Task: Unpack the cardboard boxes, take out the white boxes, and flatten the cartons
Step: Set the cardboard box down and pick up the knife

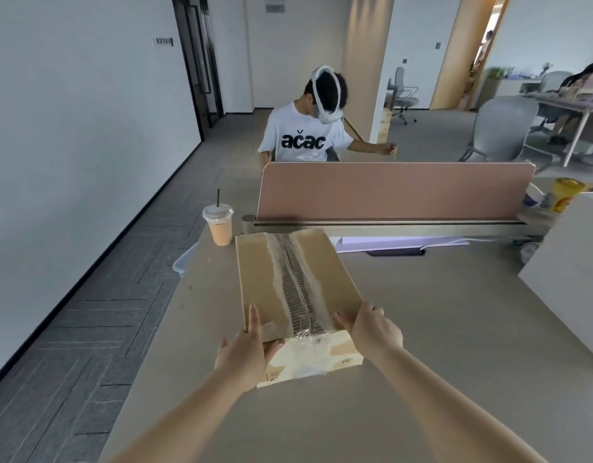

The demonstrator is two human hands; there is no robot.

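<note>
Where the desk (194,329) ends on the left, a cup (219,225) stands close to that edge. Our left hand (243,355) and right hand (371,329) each clasp a near corner of the closed cardboard box (265,272) lying flat on the desk, with open surface spreading to its right. Beyond the divider (388,192), a shirt (301,135) reads "ačac".

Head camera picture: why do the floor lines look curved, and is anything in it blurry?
Head view: the wide-angle lens bows the baseboard; head view: the cardboard box is fairly sharp, while the yellow tub at the right edge is smeared; head view: light is soft, shadows faint.
</note>
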